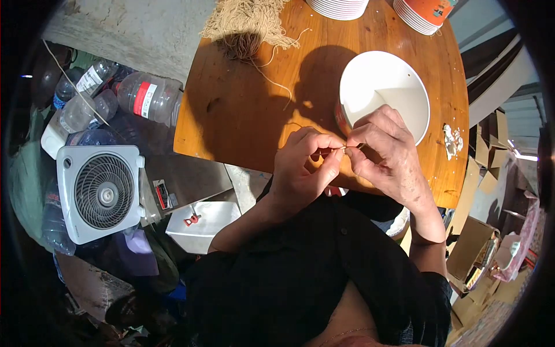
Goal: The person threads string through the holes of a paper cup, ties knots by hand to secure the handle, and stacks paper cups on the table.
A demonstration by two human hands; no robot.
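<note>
Over the near edge of the wooden table, my left hand [303, 165] and my right hand [387, 147] meet fingertip to fingertip. Both are closed in a pinch on a thin, light strand [345, 148], mostly hidden by the fingers; its exact kind is hard to make out. Just beyond my right hand stands a large white paper bucket [364, 78], its mouth towards me and its inside showing white. A pile of tan string [248, 20] lies at the far left of the table, with one loose end trailing towards my hands.
Stacked paper buckets [338, 8] and an orange-printed stack [422, 14] stand at the table's [231, 127] far edge. Crumpled white scraps [452, 141] lie at right. A box fan [107, 194] and plastic bottles [147, 98] are at left, cardboard boxes [474, 251] at right.
</note>
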